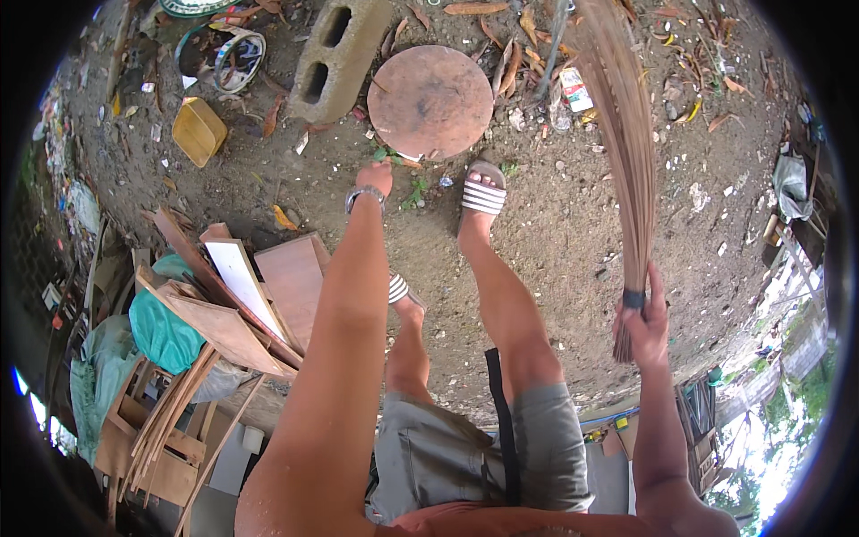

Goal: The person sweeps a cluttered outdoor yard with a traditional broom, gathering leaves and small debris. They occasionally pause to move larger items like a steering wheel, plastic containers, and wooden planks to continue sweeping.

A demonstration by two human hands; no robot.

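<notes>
My right hand is wrapped round the bound end of a stick broom. The broom's long thin brown bristles fan out away from me, up past the top edge of the view. My left arm stretches down toward the ground, with a watch at the wrist. My left hand looks closed just short of a round wooden board that lies flat on the dirt. A small green weed shows at its fingers; whether anything is in them is hidden.
A hollow concrete block lies left of the round board. Further left are a yellow plastic container and a ring-shaped item. Scrap wood is piled by my left side. Dry leaves and litter scatter beyond the board. My sandalled foot stands near it.
</notes>
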